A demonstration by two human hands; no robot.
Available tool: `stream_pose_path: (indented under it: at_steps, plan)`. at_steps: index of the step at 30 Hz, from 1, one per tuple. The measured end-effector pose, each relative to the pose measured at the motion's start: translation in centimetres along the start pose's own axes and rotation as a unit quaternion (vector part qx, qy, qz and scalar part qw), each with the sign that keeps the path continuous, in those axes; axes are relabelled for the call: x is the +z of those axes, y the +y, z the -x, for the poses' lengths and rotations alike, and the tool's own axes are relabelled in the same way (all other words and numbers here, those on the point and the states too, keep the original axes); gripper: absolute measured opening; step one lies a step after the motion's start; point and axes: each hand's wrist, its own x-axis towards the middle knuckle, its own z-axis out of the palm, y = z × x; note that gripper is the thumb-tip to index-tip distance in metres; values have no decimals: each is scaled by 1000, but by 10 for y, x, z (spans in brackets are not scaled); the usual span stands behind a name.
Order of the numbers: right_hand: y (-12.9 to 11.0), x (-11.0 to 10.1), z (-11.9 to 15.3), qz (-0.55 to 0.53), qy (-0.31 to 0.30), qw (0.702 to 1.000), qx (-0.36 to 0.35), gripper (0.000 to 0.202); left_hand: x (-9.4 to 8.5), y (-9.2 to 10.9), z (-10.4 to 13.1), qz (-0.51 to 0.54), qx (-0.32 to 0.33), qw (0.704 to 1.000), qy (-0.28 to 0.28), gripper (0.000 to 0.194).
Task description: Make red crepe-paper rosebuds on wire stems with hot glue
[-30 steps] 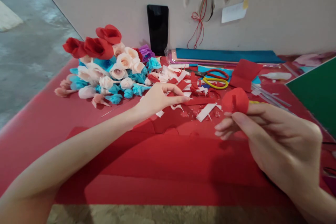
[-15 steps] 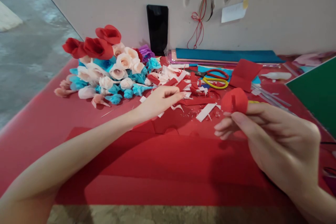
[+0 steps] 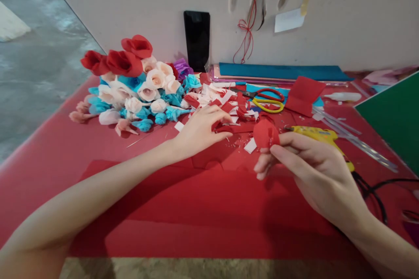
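Note:
Between the thumb and fingers of my right hand is a rounded red paper petal, held upright above the table. A short darker strip shows low on its face. My left hand hovers at the near edge of a pile of red and white paper scraps, its thumb and fingers apart and nothing visible between them. Behind my right hand lies a yellow hot glue gun, partly hidden by the fingers. A large sheet of red paper is spread below both hands.
Paper flowers in red, white, blue and pink are heaped at the left. Scissors, a folded red paper piece and clear glue sticks lie behind. A black phone leans on the wall; a green board stands at right.
My right hand has moved left with the red petal, uncovering the glue gun. My left hand has shifted slightly, and its thumb and fingers have spread apart.

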Motion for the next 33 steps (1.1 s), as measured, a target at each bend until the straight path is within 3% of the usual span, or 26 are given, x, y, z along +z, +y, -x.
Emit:
stream_pose_path:
  at_steps: [3,6,9,14,22,33]
  plan:
    - [2,0,0,-14,-20,1000,13,14,-1,12,3,54,-11,998,-28,27]
    - [2,0,-2,-4,-28,999,23,16,-1,27,9,132,-13,990,-43,21]
    - [0,1,-3,16,-26,999,19,16,-1,39,15,287,-21,955,-77,17]
    - [-6,5,-3,62,10,998,0,14,3,43,25,415,-9,910,-12,28]
    - [-6,7,-3,105,49,993,-12,9,0,53,28,367,-62,928,18,10]
    - [-9,10,1,119,45,992,-2,5,-5,61,29,270,-57,961,4,12]
